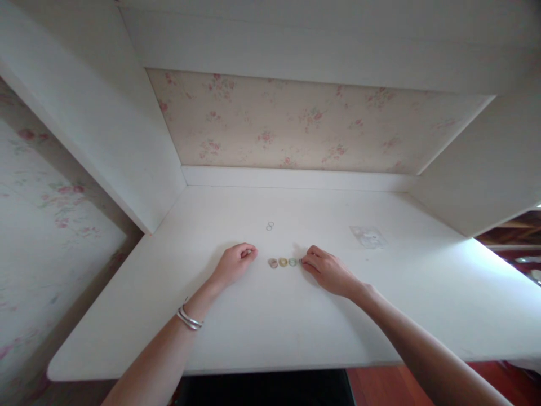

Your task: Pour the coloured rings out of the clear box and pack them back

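On the white table, small rings lie in a row: pinkish-brown rings [273, 263] overlapping on the left, a yellow ring [283, 262] and a pale green ring [292, 262]. At the row's right end, the fingertips of my right hand [327, 272] are pinched on a small dark bluish ring [301, 261], mostly covered by the fingers. My left hand [234, 264] rests on the table to the left of the row, fingers curled and closed; what is inside, if anything, is hidden. Farther back, two thin rings [270, 226] lie side by side, touching or nearly so.
A clear plastic bag [368, 237] lies flat on the table [262, 332] to the right. White panels [473, 169] stand at both sides, with a low white ledge [296, 178] and flowered wallpaper behind. A black seat [266, 389] shows below the front edge.
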`<act>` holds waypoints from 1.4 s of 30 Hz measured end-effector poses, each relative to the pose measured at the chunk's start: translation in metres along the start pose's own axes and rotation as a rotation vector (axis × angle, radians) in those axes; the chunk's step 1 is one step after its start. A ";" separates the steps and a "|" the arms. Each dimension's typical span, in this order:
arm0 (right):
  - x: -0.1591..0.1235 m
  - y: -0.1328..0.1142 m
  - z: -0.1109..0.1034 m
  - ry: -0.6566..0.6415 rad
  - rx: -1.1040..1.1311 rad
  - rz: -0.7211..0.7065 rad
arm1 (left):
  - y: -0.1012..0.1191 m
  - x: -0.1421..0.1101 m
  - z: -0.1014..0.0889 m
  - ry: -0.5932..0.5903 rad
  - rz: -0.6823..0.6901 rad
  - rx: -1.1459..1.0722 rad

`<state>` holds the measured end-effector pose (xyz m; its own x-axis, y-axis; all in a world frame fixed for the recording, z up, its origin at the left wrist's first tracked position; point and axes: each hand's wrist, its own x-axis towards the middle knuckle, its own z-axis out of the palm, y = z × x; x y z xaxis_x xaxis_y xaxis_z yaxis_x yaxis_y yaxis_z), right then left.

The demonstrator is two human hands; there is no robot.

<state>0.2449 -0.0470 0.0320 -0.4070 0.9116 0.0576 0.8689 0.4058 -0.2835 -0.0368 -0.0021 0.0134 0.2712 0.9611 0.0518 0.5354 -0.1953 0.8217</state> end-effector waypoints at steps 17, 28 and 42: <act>-0.002 0.001 0.002 0.045 0.052 -0.006 | 0.001 0.000 0.000 -0.003 -0.013 0.051; -0.006 0.016 0.010 0.357 0.304 0.136 | 0.002 0.029 0.012 -0.049 0.030 0.240; -0.017 0.035 0.015 0.561 0.441 0.265 | 0.025 0.093 0.038 -0.037 0.101 0.673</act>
<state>0.2781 -0.0495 0.0064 0.1065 0.9193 0.3789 0.6764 0.2123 -0.7052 0.0321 0.0746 0.0176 0.3661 0.9271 0.0805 0.8841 -0.3735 0.2808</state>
